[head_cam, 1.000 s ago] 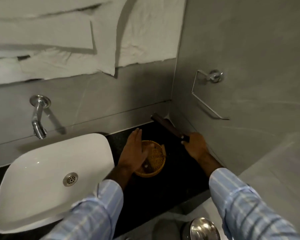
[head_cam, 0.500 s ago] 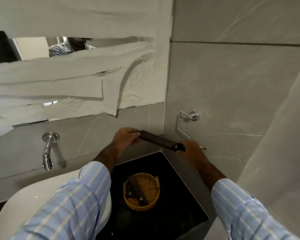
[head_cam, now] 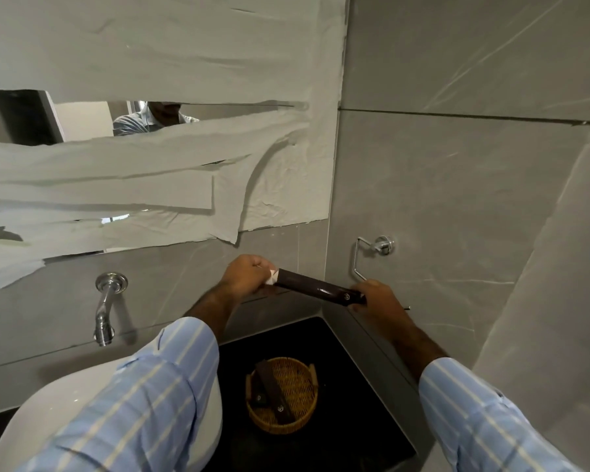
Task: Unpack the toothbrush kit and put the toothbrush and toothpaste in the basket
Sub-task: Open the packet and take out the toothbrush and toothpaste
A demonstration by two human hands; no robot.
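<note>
I hold a long dark brown toothbrush kit box (head_cam: 315,290) level in the air, above the counter corner. My right hand (head_cam: 377,301) grips its right end. My left hand (head_cam: 249,274) is closed on its left end, where a white flap (head_cam: 272,276) stands open. Below, a round woven basket (head_cam: 283,395) sits on the black counter (head_cam: 355,386). Two smaller dark brown boxes (head_cam: 269,390) lie inside it. The toothbrush and toothpaste are hidden inside the kit box.
A white basin (head_cam: 48,413) lies at the lower left under a chrome tap (head_cam: 104,308). A chrome paper holder (head_cam: 372,255) juts from the right wall just behind the box. The mirror (head_cam: 82,120) above is mostly covered with paper.
The box's left end has come open under my left hand, showing a white flap. My view has tilted up slightly; both hands stay at the box ends.
</note>
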